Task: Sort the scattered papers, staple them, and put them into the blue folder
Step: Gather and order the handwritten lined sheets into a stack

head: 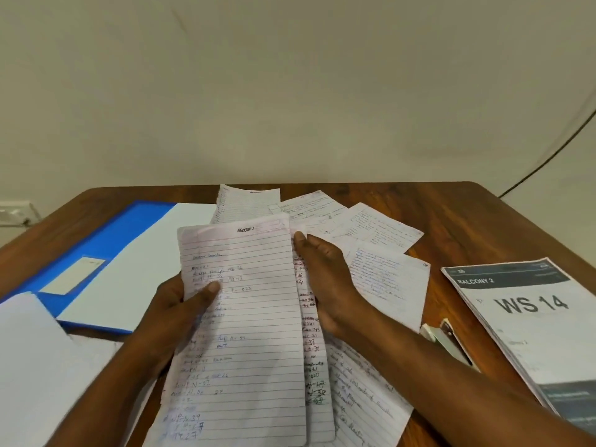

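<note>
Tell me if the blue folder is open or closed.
Open: the blue folder lies flat on the table with white sheets showing inside.

Top of the lined sheet [245, 317] reads "SECTION 1", and the handwriting below it is too faint to make out. Over at the bench's right edge, the printed booklet [529, 317] shows "BALCONY 2" on its dark band and "WS 14" in big letters beneath.
</note>
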`<state>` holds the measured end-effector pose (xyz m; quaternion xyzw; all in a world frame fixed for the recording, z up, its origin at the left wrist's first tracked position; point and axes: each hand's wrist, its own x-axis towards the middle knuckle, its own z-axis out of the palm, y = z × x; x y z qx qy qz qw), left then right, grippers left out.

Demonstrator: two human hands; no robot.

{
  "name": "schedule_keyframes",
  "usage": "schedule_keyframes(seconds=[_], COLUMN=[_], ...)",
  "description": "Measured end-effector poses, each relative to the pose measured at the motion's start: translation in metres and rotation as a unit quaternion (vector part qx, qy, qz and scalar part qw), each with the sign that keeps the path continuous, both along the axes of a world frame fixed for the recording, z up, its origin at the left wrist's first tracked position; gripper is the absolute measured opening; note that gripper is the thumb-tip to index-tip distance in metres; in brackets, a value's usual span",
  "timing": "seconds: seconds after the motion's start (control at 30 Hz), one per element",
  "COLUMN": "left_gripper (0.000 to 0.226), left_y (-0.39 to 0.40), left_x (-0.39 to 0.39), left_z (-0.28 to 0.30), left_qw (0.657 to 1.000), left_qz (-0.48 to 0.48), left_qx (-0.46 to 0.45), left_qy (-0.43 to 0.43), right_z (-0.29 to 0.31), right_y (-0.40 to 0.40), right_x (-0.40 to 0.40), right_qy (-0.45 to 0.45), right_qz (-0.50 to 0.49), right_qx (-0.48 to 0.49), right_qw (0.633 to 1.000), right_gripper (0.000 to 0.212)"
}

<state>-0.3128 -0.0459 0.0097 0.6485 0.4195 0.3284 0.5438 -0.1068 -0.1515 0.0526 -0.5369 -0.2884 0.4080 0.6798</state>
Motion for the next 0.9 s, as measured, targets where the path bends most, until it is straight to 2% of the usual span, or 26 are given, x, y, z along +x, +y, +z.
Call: schedule_keyframes(seconds=[0.13, 0.37, 0.5, 0.7, 0.8, 0.9], left_gripper=[0.018, 0.035, 0.036, 0.066, 0.061, 0.044], left_y=[-0.001, -0.005, -0.006, -0.011, -0.010, -0.008], left_x=[0.004, 0.009, 0.011, 0.013, 0.013, 0.015], left_z=[-0.002, -0.002, -0.003, 0.001, -0.001, -0.002], left_qw=[1.000, 1.000, 0.999, 0.999, 0.998, 0.997], left_qz=[0.005, 0.009, 0.011, 0.021, 0.035, 0.054], left_qx=[0.015, 0.015, 0.032, 0.034, 0.042, 0.053], left_qy=[0.007, 0.004, 0.002, 0.009, 0.014, 0.002], right_z=[-0.001, 0.000, -0.001, -0.003, -0.005, -0.010], right_y=[0.001, -0.001, 0.000, 0.001, 0.001, 0.002], right_x=[-0.001, -0.004, -0.004, -0.004, -0.003, -0.001], right_qy=[-0.001, -0.031, -0.036, -0.045, -0.074, -0.143], right_qz=[-0.003, -0.028, -0.044, -0.025, 0.000, -0.001], right_qx=[0.000, -0.008, -0.005, 0.016, 0.030, 0.010], right_qw=[1.000, 0.999, 0.998, 0.999, 0.997, 0.990], right_gripper=[0.032, 0.033, 0.036, 0.026, 0.017, 0.024])
